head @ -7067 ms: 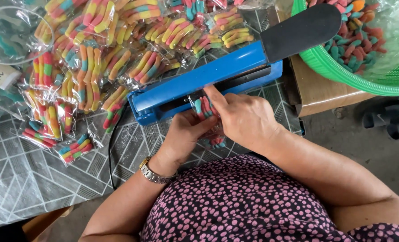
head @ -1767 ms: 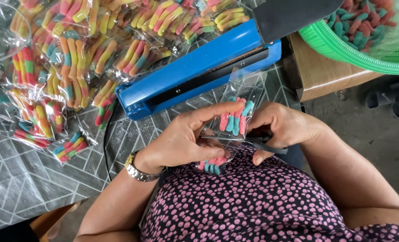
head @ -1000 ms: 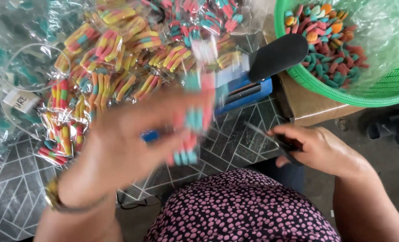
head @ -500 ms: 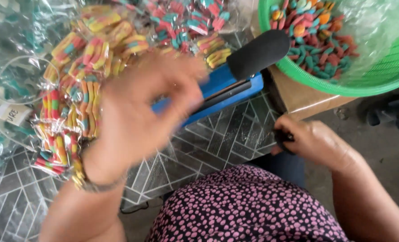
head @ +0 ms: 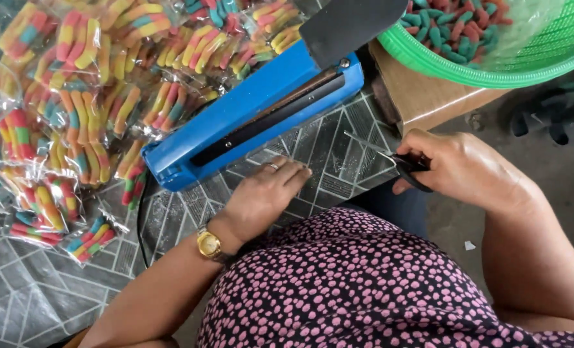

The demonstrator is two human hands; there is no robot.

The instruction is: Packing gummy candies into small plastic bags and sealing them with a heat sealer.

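Note:
My left hand (head: 264, 196) lies flat and palm down on the patterned table (head: 55, 283), just in front of the blue heat sealer (head: 248, 119). It holds nothing; a ring and a gold wristwatch (head: 208, 244) show on it. My right hand (head: 464, 169) is closed around the black handles of a pair of scissors (head: 390, 158), whose blades point left over the table's corner. A heap of clear bags filled with striped gummy candy (head: 93, 96) lies behind and left of the sealer.
A green basket (head: 493, 61) lined with plastic and holding loose candy sits on a cardboard box (head: 429, 96) at the upper right. The sealer's black cord (head: 140, 219) runs down the table. Bare floor lies to the right.
My left hand, raised with a candy bag a second ago, has dropped empty onto the table by the sealer. My right hand has stayed at the table's edge with the scissors.

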